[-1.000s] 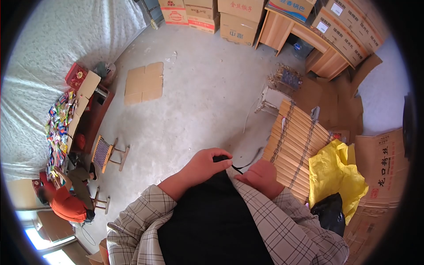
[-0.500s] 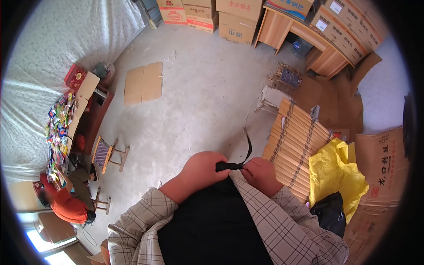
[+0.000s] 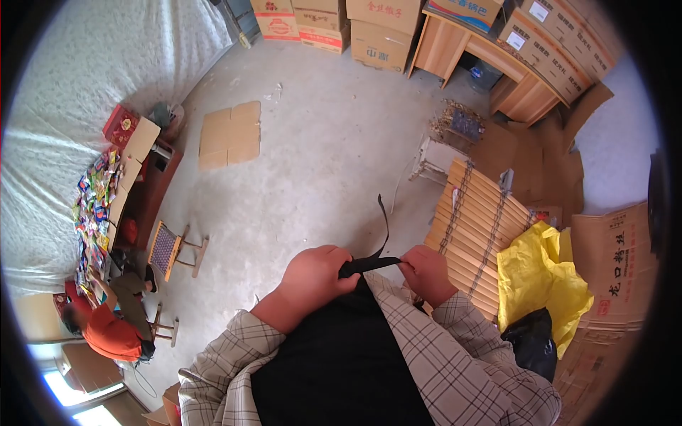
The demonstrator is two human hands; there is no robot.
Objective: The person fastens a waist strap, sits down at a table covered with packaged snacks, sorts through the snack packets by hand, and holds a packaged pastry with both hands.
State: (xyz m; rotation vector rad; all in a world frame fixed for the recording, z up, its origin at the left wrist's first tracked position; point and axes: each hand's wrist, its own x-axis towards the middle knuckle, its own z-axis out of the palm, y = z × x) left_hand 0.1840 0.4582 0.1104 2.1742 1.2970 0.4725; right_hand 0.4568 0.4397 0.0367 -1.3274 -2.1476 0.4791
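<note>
A black strap runs taut between my two hands, in front of the black cloth on my chest. My left hand is closed around its bunched left part, thumb pressed on top. On the other side, my right hand pinches the strap between thumb and fingers. A thin loose end of the strap curls away over the floor from the stretch between the hands. What lies inside my left palm is hidden.
Right of my hands stand a slatted wooden mat, a yellow bag and a black bag. At left, a person in orange sits beside a table of colourful packets. A stool and flat cardboard are on the floor.
My hands have drawn slightly apart, with more strap showing stretched between them. The loose end has swung left and upward. The seated person's arm has moved toward the packets.
</note>
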